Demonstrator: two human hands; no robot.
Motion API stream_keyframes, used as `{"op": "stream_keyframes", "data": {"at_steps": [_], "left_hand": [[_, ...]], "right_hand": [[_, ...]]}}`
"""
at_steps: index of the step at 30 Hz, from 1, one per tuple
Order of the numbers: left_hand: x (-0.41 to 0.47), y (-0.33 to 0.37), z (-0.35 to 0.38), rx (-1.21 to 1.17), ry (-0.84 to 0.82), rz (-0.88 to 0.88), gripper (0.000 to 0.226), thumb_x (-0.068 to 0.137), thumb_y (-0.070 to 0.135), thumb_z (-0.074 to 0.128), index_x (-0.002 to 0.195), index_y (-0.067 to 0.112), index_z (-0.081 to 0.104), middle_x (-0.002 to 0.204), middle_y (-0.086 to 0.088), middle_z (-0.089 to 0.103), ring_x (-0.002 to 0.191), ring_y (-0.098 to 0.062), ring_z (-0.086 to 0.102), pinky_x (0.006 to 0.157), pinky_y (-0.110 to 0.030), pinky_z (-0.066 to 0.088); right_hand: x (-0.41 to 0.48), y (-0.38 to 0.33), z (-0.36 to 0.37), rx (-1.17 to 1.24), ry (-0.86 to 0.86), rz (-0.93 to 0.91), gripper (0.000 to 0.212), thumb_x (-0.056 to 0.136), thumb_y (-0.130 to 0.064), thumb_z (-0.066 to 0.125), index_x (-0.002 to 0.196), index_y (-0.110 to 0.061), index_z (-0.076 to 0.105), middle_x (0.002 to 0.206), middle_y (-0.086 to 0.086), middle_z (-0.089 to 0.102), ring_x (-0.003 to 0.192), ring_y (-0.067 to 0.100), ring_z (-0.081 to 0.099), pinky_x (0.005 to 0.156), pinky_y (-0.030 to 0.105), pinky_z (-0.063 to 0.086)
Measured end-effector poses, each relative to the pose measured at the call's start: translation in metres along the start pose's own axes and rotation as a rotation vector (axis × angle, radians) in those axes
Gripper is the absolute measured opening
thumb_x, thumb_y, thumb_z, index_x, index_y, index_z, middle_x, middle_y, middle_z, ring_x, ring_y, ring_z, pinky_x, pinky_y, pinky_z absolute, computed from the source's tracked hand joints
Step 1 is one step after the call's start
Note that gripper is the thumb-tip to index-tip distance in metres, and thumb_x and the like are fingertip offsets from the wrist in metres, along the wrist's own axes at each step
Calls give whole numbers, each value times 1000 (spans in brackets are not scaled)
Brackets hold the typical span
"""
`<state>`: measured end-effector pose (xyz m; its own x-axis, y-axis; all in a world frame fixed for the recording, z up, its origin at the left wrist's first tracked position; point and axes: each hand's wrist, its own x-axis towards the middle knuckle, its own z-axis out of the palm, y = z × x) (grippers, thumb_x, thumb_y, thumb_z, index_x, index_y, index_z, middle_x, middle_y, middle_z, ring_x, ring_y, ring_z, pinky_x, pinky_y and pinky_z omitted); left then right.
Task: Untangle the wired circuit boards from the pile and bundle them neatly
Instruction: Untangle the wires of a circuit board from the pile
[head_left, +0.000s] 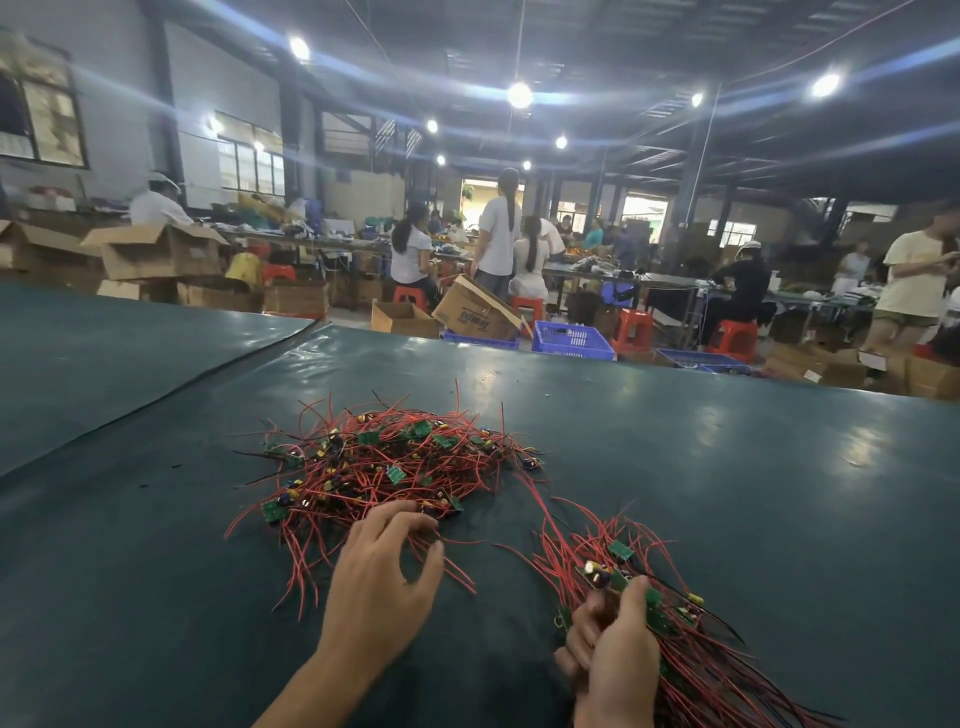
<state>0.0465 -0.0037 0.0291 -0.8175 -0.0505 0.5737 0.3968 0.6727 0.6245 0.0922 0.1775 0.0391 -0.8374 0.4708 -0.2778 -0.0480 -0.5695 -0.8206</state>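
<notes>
One bundle (693, 670) in right hand (613, 657), pile (384, 467) ahead-left

One pile (384, 462), one bundle (696, 667) — two hands: left hand (379, 577), right hand (618, 660).

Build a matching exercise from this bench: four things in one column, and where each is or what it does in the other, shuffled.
1 left hand
2 right hand
3 pile
4 blue basket

A grips the bundle
B beyond the table's far edge
C reaches the pile's near edge
D loose on the table's middle

Pairs: 1-C, 2-A, 3-D, 4-B
</notes>
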Motion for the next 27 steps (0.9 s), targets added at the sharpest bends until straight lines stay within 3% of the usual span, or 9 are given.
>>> {"op": "stream_keyframes", "data": {"at_steps": [4,8,16,23,27], "left_hand": [[7,-26,-6,277,-15,-78,40,84,32,68,123,24,62,152,-5,33,138,-25,32,108,-46,32],[12,-40,-13,332,23,-150,50,84,32,67,132,27,53,159,-11,13,141,-32,24,109,-52,30],[10,-55,-10,445,-210,-231,53,90,45,48,141,35,34,149,8,35,131,-17,40,107,-38,31],[9,-57,-6,469,-287,-209,56,93,47,44,145,30,31,149,9,32,132,-17,37,108,-38,30],[10,-52,-4,307,-215,-171,58,92,39,53,144,19,38,149,5,35,137,-17,35,110,-39,33]], "right_hand": [[3,0,-2,121,-43,33,63,98,-60,25,71,-9,51,37,-5,30,24,6,21,30,13,19],[3,-1,-3,140,-57,29,63,99,-58,24,79,-8,57,38,-5,33,25,7,23,31,14,20],[3,0,-3,114,-51,37,62,99,-57,26,84,-7,58,40,-4,36,26,7,24,30,15,20],[3,1,-2,93,-52,50,62,99,-57,26,83,-7,60,42,-3,36,27,8,25,30,17,20],[3,1,-2,87,-50,56,62,100,-56,27,82,-7,60,42,-3,36,27,8,25,30,16,20]]}}
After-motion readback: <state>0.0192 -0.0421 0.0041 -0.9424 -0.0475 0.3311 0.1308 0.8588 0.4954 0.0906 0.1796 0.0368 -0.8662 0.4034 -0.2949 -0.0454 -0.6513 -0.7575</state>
